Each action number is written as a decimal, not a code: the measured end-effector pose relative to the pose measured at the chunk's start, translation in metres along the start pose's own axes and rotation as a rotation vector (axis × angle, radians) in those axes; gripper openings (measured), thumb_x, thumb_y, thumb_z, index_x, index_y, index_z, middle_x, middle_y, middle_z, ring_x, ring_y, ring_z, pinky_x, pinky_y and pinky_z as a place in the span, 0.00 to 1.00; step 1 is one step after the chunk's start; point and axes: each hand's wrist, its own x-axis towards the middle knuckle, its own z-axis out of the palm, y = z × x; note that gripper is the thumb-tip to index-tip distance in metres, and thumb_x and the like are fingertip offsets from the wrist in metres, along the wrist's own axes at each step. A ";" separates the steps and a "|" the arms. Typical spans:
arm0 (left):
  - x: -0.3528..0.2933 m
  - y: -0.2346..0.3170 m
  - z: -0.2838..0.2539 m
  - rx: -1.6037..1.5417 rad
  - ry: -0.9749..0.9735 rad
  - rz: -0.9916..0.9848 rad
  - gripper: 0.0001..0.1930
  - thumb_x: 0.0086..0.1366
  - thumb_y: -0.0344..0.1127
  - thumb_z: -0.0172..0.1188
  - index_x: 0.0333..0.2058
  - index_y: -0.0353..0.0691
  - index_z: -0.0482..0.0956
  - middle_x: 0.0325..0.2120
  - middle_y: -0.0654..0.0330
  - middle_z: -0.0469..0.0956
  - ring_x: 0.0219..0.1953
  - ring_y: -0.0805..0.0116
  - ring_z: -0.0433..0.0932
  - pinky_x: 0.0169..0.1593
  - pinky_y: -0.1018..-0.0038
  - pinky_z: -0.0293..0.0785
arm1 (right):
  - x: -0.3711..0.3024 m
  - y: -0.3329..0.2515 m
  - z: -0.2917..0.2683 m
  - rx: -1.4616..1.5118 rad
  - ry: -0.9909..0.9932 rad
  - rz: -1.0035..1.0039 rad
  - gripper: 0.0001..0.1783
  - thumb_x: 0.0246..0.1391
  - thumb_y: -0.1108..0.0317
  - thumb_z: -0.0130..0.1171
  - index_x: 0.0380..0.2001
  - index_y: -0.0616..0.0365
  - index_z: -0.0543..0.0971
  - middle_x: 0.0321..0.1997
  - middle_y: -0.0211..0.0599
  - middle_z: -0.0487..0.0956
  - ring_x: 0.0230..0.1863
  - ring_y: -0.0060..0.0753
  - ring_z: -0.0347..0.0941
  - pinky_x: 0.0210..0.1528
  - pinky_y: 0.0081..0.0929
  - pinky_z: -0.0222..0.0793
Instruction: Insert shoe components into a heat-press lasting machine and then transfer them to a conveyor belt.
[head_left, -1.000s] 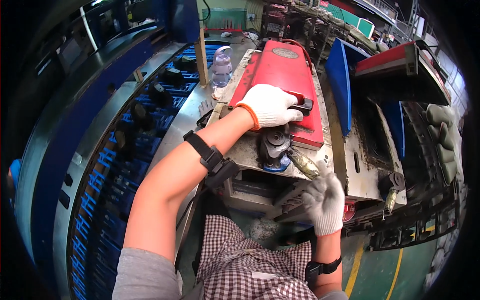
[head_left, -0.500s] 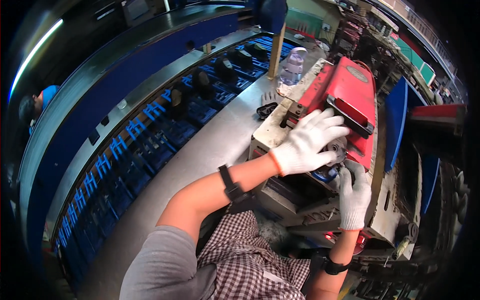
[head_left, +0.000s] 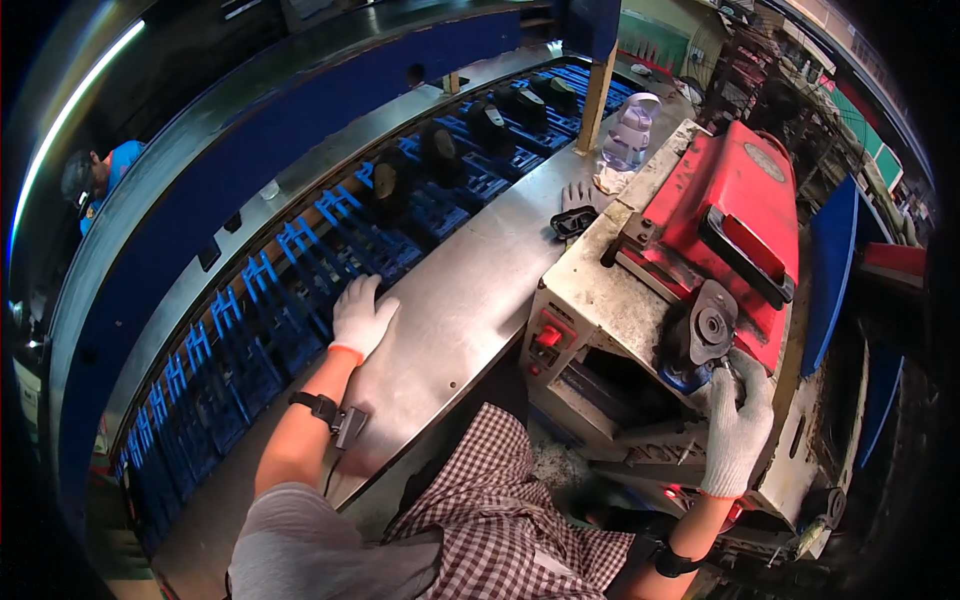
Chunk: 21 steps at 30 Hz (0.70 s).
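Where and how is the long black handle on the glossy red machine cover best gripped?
Likely mid-bar on the black handle, coming from the person's side and wrapping around it: its long bar faces that way across the red cover, seemingly with a gap behind. The white-gloved right hand is nearest.

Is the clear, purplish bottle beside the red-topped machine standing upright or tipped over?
Upright: the bottle stands with its looped top uppermost and its body below.
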 end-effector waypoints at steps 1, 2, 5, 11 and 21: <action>-0.004 -0.005 0.000 0.036 0.006 0.082 0.29 0.70 0.53 0.60 0.62 0.41 0.77 0.63 0.49 0.76 0.67 0.46 0.72 0.70 0.53 0.66 | -0.001 0.000 0.002 -0.005 0.011 -0.010 0.15 0.66 0.72 0.63 0.53 0.66 0.82 0.45 0.39 0.84 0.42 0.26 0.78 0.48 0.27 0.76; -0.001 -0.006 0.002 0.031 0.004 0.085 0.29 0.70 0.53 0.60 0.62 0.41 0.77 0.63 0.49 0.76 0.67 0.46 0.72 0.70 0.53 0.66 | -0.002 0.000 0.003 -0.010 0.023 -0.021 0.15 0.65 0.72 0.63 0.53 0.66 0.82 0.45 0.38 0.84 0.42 0.25 0.78 0.48 0.26 0.75; 0.001 0.003 -0.008 -0.077 -0.038 0.179 0.27 0.71 0.52 0.58 0.59 0.39 0.79 0.60 0.49 0.78 0.63 0.46 0.74 0.67 0.54 0.69 | -0.002 0.003 0.003 0.012 0.014 0.036 0.15 0.65 0.73 0.63 0.53 0.66 0.82 0.45 0.37 0.83 0.41 0.24 0.78 0.48 0.25 0.75; 0.000 0.017 -0.017 -0.094 -0.010 0.088 0.21 0.72 0.48 0.56 0.51 0.38 0.84 0.52 0.48 0.83 0.57 0.45 0.78 0.62 0.53 0.72 | -0.004 0.005 0.003 0.027 0.047 -0.021 0.15 0.65 0.73 0.63 0.53 0.66 0.82 0.46 0.37 0.84 0.44 0.25 0.78 0.51 0.26 0.75; -0.001 0.014 -0.015 -0.089 0.006 0.085 0.18 0.73 0.47 0.56 0.47 0.40 0.85 0.48 0.51 0.85 0.52 0.45 0.80 0.58 0.53 0.75 | -0.003 0.002 0.003 -0.014 0.074 -0.072 0.18 0.60 0.71 0.68 0.53 0.61 0.84 0.45 0.42 0.87 0.42 0.27 0.82 0.50 0.29 0.78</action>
